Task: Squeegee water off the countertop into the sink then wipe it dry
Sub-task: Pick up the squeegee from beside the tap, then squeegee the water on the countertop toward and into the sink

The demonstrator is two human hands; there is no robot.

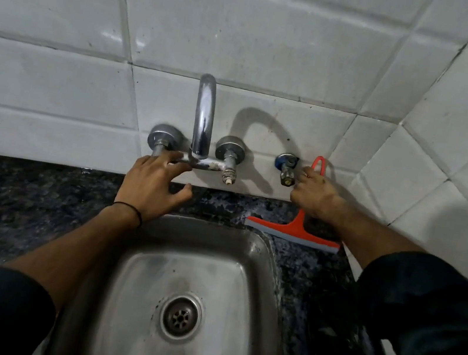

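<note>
Two hands are in view, and only one has the tool. Our right hand [313, 196] grips the red handle of the squeegee [294, 234], with the fingers curled tight around it, close to the tiled wall [279, 45]. The grey blade lies across the dark countertop [21, 203] just beside the back right corner of the sink [262, 262], and it seems to touch the stone. Our left hand [154, 185] holds nothing. Its fingers are spread apart above the strip of countertop behind the sink, with the tips near the bar of the tap [204, 116]; we cannot tell if they touch it. To do this stroke well, we think we should press the blade flat along its whole length, lean the handle a little toward us, and pull in one slow line to the rim, so that the water drops into the basin and does not escape around the ends. The small valve [286, 170] beside the handle may catch our knuckles.
</note>
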